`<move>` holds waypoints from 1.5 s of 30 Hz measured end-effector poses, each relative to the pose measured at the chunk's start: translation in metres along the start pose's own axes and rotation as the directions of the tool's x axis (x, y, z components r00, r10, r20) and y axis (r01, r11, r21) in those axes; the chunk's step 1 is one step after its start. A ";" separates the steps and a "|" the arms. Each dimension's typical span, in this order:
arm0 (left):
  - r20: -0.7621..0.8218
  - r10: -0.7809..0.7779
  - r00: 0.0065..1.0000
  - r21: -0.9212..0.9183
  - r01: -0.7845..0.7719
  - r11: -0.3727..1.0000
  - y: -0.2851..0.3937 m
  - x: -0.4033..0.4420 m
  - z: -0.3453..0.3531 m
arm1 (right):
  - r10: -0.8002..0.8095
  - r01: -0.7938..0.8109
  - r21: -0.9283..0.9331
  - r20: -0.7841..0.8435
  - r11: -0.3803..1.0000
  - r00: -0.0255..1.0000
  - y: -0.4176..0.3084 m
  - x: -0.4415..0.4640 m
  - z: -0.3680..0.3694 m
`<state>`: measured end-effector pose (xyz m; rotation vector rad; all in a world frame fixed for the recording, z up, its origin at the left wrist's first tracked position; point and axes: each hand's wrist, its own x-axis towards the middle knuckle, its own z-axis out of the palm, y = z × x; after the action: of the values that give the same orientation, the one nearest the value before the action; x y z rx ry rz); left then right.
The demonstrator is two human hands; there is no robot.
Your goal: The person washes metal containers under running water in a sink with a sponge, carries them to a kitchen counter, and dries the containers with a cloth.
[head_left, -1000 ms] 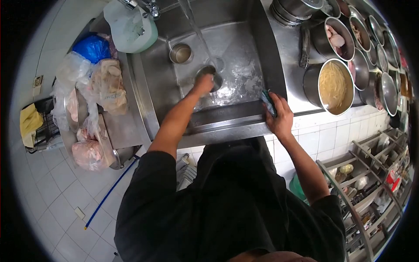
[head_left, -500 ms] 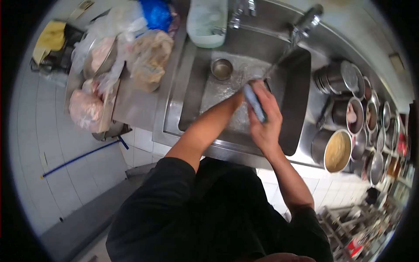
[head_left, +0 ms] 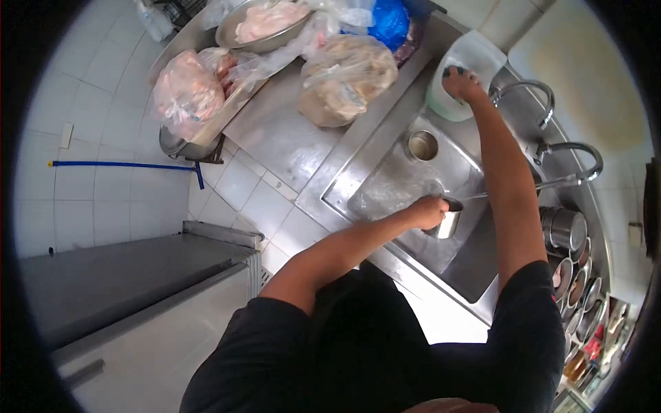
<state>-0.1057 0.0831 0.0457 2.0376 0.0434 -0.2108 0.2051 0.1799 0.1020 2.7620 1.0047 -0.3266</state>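
My left hand (head_left: 430,212) is closed on the rim of a small steel pot (head_left: 449,226), which is tilted in the steel sink (head_left: 469,274). Water from the lower tap (head_left: 578,171) runs down towards this pot. At the back of the sink my right hand (head_left: 463,87) reaches into the mouth of a translucent white plastic container (head_left: 449,104). Its fingers are closed on a dark sponge (head_left: 452,71), only partly visible. A second small steel pot (head_left: 422,145) stands upright on the sink floor, between my hands and to their left.
Left of the sink, a steel counter (head_left: 275,141) bears bagged food (head_left: 344,86), a bowl of pale meat (head_left: 265,31) and bagged meat (head_left: 189,93). Stacked steel pots (head_left: 564,227) stand to the right. A second tap (head_left: 540,93) arches near my right forearm.
My view has turned, shifting the sink right. My right hand has moved from the near pot to the plastic container, carrying the sponge. My left hand stays low in the sink with the pot.
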 end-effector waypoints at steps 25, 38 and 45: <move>0.192 0.242 0.951 0.378 -0.299 0.876 0.070 0.132 0.015 | 0.862 -0.216 0.893 -0.279 0.395 0.423 -0.009 -0.407 0.072; 0.330 -0.286 0.900 -0.619 0.435 0.653 0.040 0.050 -0.036 | 0.097 -0.223 0.645 0.421 -0.731 0.902 0.084 -0.286 0.137; -0.171 -0.466 0.868 -0.970 -0.064 0.236 0.030 0.051 0.031 | 0.341 0.310 0.143 0.402 -0.940 0.849 0.011 -0.281 0.161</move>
<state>-0.0554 0.0390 0.0492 0.7162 0.6104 0.1284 -0.0209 -0.0389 0.0236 -0.4387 0.5717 0.3112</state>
